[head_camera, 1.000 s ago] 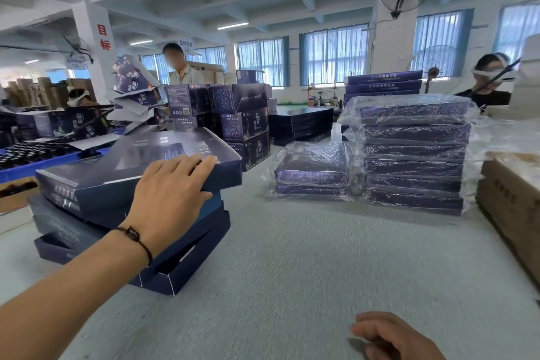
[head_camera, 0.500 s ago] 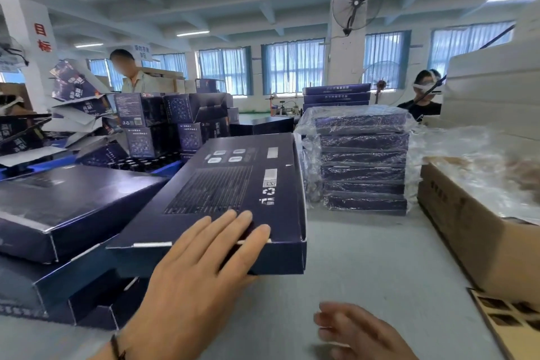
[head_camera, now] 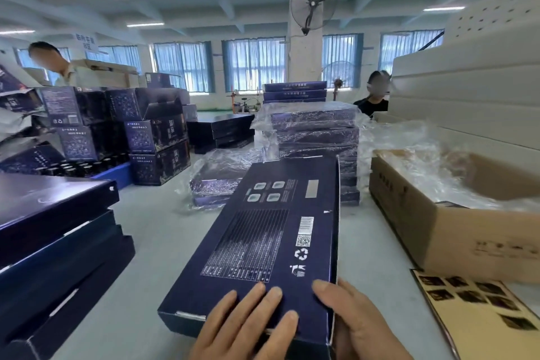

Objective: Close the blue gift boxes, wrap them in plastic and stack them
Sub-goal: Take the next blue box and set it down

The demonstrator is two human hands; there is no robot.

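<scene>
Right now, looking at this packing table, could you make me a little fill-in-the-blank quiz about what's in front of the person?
1. Both hands, left and right, rest on a dark ____ gift box.
2. The tall stack of boxes behind it is wrapped in clear ____.
3. The open cardboard carton stands to the ____ of the gift box.
4. A ____ is mounted on the pillar.

Missing words: blue; plastic; right; fan
</scene>
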